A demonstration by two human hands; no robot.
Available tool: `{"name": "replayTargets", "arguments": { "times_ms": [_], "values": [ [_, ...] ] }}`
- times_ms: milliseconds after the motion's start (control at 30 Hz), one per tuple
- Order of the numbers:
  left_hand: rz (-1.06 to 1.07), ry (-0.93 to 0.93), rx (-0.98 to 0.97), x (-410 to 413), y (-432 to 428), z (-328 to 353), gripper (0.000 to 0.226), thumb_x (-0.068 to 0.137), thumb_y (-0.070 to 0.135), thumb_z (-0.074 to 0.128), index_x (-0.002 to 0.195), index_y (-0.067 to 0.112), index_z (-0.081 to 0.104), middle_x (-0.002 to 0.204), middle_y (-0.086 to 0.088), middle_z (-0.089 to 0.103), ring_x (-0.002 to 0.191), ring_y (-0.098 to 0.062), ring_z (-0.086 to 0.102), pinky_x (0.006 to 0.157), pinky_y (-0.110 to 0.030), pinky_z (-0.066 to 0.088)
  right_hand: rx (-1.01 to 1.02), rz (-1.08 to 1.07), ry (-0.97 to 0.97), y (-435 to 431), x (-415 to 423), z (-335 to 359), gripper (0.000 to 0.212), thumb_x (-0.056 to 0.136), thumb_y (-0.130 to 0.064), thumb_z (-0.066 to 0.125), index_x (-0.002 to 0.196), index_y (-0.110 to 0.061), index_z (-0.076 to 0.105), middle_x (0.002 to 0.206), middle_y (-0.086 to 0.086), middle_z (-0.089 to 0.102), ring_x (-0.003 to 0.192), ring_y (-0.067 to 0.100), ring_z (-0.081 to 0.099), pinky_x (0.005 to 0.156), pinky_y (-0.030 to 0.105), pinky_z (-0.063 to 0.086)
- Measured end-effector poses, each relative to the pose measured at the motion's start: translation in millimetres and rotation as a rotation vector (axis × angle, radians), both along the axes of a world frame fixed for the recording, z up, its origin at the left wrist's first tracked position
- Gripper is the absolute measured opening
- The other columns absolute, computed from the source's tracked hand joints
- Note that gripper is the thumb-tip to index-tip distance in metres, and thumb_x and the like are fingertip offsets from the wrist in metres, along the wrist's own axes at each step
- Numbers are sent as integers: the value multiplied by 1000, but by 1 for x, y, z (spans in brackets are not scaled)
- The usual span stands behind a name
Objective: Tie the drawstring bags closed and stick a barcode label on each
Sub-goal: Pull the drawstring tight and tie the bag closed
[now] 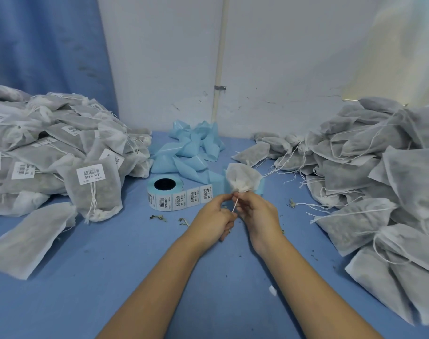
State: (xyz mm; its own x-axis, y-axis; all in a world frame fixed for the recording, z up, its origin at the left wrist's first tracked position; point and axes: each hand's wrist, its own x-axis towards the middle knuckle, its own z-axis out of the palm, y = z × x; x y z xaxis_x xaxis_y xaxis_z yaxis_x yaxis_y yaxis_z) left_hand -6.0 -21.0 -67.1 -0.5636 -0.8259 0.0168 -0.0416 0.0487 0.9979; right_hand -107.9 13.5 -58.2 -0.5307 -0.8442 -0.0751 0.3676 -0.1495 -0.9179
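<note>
On my left the labelled pile (49, 148) slumps toward the middle. A wide swing of the left elbow could bring its front bags sliding down. The label roll (164, 189) sits just beside the work, its loose strip running behind the held bag, and a stray string end could catch a sticky edge there.

Left hand (214, 218): fingers curled, pinching the drawstring (235, 206) taut. The bag (242, 178) is up off the bench (135, 277), its gathered, puffed mouth standing above the right hand (257, 214), whose fingers pinch that neck.

My worry: pull too hard and the thin string snaps or slips from the pinch, and the gathers relax before a knot sets. I can't tell whether a knot is formed yet. Far right, the untied pile (379, 179) trails loose strings across the bench, easy to snag.

Room: there's open blue bench around the forearms, nearest me. Piles close in on both sides and the wall stands behind, so moves belong in the middle lane.
</note>
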Motion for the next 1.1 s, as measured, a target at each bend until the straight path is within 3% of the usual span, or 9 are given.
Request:
{"name": "replayTargets", "arguments": {
  "times_ms": [167, 267, 433, 600, 733, 833, 933, 1033, 1100],
  "values": [
    [-26, -98, -85, 1, -1, 0, 27, 94, 4, 45, 117, 16, 54, 44, 8, 45, 43, -13, 43, 54, -26, 41, -35, 29, -117, -1, -3, 0, 13, 89, -1, 56, 82, -2, 67, 73, 5, 70, 69, 12, 67, 67, 20, 54],
    [156, -73, -151, 2, 1, -5, 21, 95, 10, 49, 115, 12, 58, 51, 9, 52, 50, -10, 50, 58, -19, 43, -34, 102, -69, -2, -7, 1, 15, 94, -7, 51, 86, -7, 64, 71, 4, 71, 72, 14, 69, 70, 22, 55],
    [445, -482, -731, 19, -6, -7, 19, 96, 23, 51, 97, 11, 67, 92, -1, 62, 90, -18, 55, 74, -27, 40, 84, -44, 647, -1, -5, -6, 19, 95, -15, 53, 78, -12, 60, 58, -11, 58, 55, -1, 48, 59, 14, 38],
    [520, -689, -943, 18, 1, -2, 26, 100, 33, 42, 101, 16, 63, 103, 2, 53, 95, -13, 50, 61, -26, 36, 180, -155, 1180, 5, 0, -5, 21, 99, -26, 41, 84, -13, 48, 76, 0, 53, 77, 22, 49, 67, 38, 39],
    [536, -534, -960, 17, 6, 0, 19, 98, 22, 50, 96, 10, 64, 112, 1, 56, 88, -18, 58, 54, -28, 36, 272, -212, 1396, 9, 3, -1, 20, 100, -25, 34, 86, -15, 42, 88, 3, 54, 86, 26, 48, 68, 38, 34],
    [348, -263, -936, 11, 9, -1, 15, 97, 11, 48, 101, 7, 62, 134, 10, 49, 106, -8, 54, 76, -21, 43, 214, -228, 1549, 12, 6, 0, 16, 99, -19, 40, 103, -13, 54, 104, 4, 58, 97, 25, 51, 74, 37, 36],
    [298, 5, -783, 6, 10, 5, 16, 97, 1, 43, 97, 4, 59, 137, 7, 45, 123, -3, 43, 100, -17, 37, 65, -220, 1548, 15, 9, -1, 39, 88, -5, 51, 126, -11, 56, 132, 3, 56, 116, 24, 50, 86, 37, 41],
    [318, 108, -660, 7, 6, 6, 15, 98, 2, 42, 100, 3, 57, 137, 6, 49, 123, -5, 48, 102, -30, 42, -25, -213, 1567, 16, 11, -4, 58, 80, 3, 53, 136, -10, 50, 146, 1, 46, 125, 22, 47, 93, 34, 43],
    [318, 124, -623, 8, 6, 6, 15, 99, 4, 43, 105, 5, 57, 137, 9, 50, 122, -1, 48, 103, -24, 40, -54, -210, 1573, 15, 11, -7, 61, 81, 2, 53, 140, -11, 47, 148, -1, 43, 126, 21, 46, 92, 33, 44]
  ]
}}
